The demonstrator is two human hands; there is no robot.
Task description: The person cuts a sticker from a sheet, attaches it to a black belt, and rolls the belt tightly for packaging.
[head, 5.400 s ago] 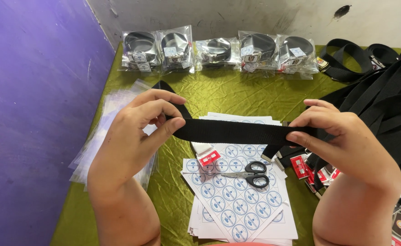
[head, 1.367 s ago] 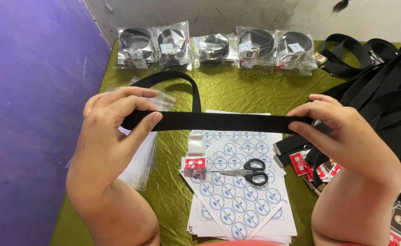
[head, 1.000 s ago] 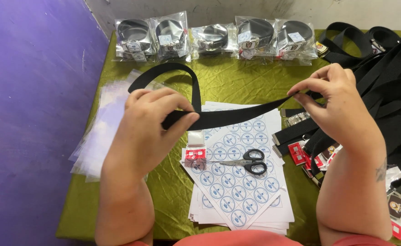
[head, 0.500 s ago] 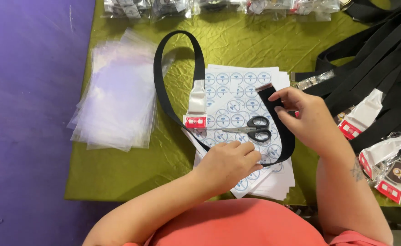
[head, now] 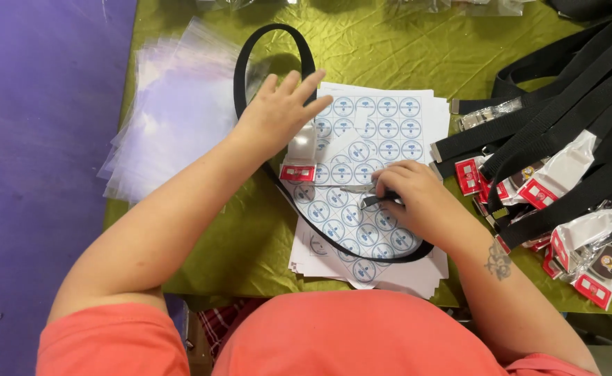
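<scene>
We took the sticker sheets (head: 389,118), the stack printed with blue round labels, as our landmark on the green cloth (head: 361,49). Furthest left of them lay the pile of clear plastic bags (head: 173,125), untouched. A second earlier both hands had stretched the black belt (head: 250,56) taut in the air; now it lay released in a loose loop around and over the sheets, its red-tagged buckle end (head: 297,172) at their left edge. Our left hand (head: 278,115) had moved up from the near side of the sheets to their upper left corner, fingers spread and flat, gripping nothing. Our right hand (head: 417,202) had closed on the scissors (head: 365,196) at the sheets' middle. Right of the sheets sat the heap of tagged black belts (head: 570,132).
</scene>
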